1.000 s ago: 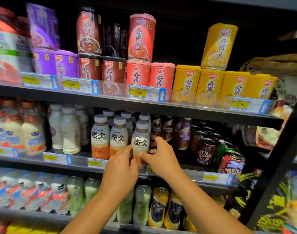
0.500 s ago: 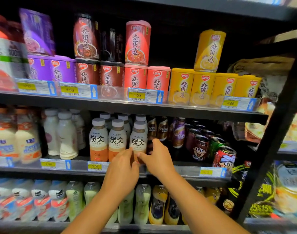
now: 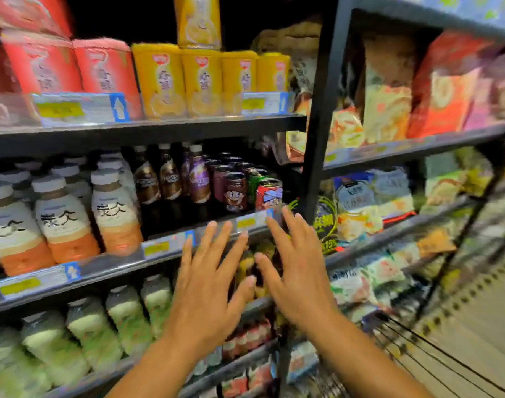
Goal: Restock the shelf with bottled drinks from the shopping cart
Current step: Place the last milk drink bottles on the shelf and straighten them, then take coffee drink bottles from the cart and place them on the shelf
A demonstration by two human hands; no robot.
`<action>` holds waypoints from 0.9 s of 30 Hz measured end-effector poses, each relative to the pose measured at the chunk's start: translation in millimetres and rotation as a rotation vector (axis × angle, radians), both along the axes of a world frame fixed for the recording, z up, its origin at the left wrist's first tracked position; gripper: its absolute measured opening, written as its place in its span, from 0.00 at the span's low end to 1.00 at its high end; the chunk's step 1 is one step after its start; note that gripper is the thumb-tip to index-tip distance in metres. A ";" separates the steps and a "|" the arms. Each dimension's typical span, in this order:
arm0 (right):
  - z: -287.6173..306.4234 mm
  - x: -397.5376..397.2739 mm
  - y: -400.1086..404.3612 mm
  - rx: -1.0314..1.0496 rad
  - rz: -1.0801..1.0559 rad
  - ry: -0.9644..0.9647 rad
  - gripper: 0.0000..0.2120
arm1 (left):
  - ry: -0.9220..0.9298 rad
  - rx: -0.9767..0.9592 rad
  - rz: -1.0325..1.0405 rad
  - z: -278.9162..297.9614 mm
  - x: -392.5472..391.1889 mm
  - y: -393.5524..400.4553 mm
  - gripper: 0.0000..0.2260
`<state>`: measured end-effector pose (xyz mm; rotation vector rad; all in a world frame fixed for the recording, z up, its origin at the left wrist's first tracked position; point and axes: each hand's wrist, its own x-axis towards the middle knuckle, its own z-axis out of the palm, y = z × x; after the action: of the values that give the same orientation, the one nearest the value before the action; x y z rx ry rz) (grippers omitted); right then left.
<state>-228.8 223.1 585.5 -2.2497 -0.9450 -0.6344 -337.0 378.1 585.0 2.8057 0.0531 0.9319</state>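
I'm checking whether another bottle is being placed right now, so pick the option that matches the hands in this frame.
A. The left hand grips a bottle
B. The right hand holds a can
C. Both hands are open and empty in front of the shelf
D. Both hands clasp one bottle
C: the left hand and right hand show spread fingers with nothing in them, apart from the orange-based bottles.
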 end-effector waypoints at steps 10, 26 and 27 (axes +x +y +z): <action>-86.0 35.8 -292.6 -0.104 -0.734 0.197 0.31 | 0.214 0.046 -0.407 -76.5 142.1 -181.2 0.30; -339.4 67.8 -525.5 -0.303 -1.114 0.820 0.31 | 0.745 0.196 -0.560 -336.2 317.2 -389.2 0.34; -357.8 71.4 -527.4 -0.303 -1.112 0.857 0.30 | 0.803 0.233 -0.544 -355.8 321.9 -395.4 0.34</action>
<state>-157.4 -304.4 227.7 -2.7842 0.7288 0.1370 -15.1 -17.3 229.2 2.9400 -0.7008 -0.3363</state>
